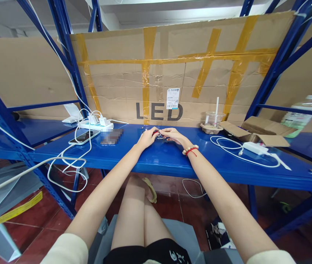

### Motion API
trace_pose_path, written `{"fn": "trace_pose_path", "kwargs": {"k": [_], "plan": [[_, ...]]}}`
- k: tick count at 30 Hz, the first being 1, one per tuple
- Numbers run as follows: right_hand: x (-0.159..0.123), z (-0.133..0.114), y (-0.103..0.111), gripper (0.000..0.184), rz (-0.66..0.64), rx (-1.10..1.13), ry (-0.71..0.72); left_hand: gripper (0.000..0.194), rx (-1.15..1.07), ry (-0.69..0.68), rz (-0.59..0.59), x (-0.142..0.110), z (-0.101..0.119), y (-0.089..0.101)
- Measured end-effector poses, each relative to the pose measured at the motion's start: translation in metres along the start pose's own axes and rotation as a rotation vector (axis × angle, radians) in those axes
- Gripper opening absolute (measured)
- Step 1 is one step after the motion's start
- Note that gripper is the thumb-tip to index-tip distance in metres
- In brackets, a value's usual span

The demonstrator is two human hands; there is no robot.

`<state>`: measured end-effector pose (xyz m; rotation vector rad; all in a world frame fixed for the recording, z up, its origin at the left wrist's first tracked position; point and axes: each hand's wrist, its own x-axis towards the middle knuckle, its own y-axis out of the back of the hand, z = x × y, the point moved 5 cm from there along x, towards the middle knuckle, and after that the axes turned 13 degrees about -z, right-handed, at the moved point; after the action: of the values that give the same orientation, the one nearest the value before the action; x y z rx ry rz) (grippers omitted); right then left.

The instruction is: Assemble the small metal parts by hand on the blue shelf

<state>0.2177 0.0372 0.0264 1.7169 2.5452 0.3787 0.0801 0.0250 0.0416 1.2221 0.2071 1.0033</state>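
My left hand (147, 138) and my right hand (174, 135) meet over the blue shelf top (164, 156), near its back. The fingers of both are bent and pinched together around something small. A bit of red shows at my left fingertips, but its kind is too small to tell. Just below the fingertips lies a small cluster of shiny, dark metallic pieces (160, 137), partly covered by the hands. A beaded bracelet and a red string circle my right wrist.
A white power strip (96, 125) with tangled cables, a phone (84, 137) and a blurred-out dark item (112, 136) are on the left. To the right are a plastic cup with a straw (213, 120), an opened cardboard box (254, 130) and a white adapter (255, 148). Cardboard (117, 88) walls the back.
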Motion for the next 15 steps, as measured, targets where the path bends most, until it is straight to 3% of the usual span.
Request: {"fn": "trace_pose_path", "kwargs": {"k": [15], "plan": [[-0.0009, 0.0008, 0.0001, 0.039, 0.009, 0.015, -0.017, 0.024, 0.005, 0.009, -0.011, 0.0004, -0.0012, -0.0005]]}}
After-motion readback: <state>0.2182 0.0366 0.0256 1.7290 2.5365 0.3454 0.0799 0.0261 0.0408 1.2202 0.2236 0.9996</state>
